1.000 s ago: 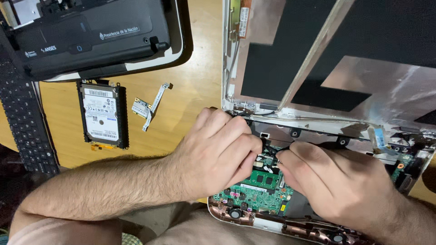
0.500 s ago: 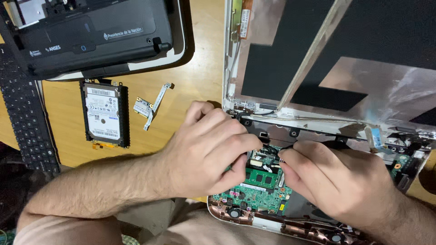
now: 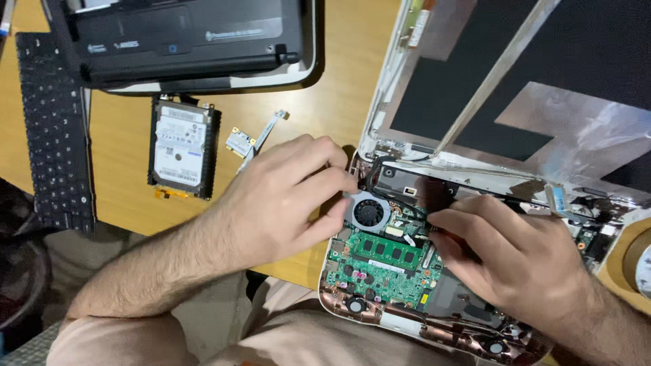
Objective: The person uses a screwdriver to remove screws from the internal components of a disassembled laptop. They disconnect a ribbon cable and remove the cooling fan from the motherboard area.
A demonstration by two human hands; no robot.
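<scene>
Left hand (image 3: 281, 196) is resting at the left edge of the opened laptop base (image 3: 380, 318), fingers curled loosely, their tips touching the rim beside the round cooling fan (image 3: 369, 212); whether anything is pinched between them cannot be told. Right hand (image 3: 515, 254) is lying over the right half of the green circuit board (image 3: 369, 274), fingers bent and drawn together just right of the fan, their tips pressing down near a small connector; any object in that grip is hidden, so its hold cannot be told.

Laptop base is sitting at the near edge of the wooden table (image 3: 325, 95), partly overhanging the person's lap. A memory module (image 3: 388, 251) is lying flat on the board, between the two hands and below the fan. The screen lid back (image 3: 515, 88) is lying open behind the base, with foil patches and a thin cable crossing it.

Left of the hands, well apart: a hard drive (image 3: 182, 148) label up, and a small wireless card (image 3: 241, 142) just beside it. A detached keyboard (image 3: 54, 129) is lying at the far left. A black bottom cover (image 3: 183, 41) is sitting at the top of the table.
</scene>
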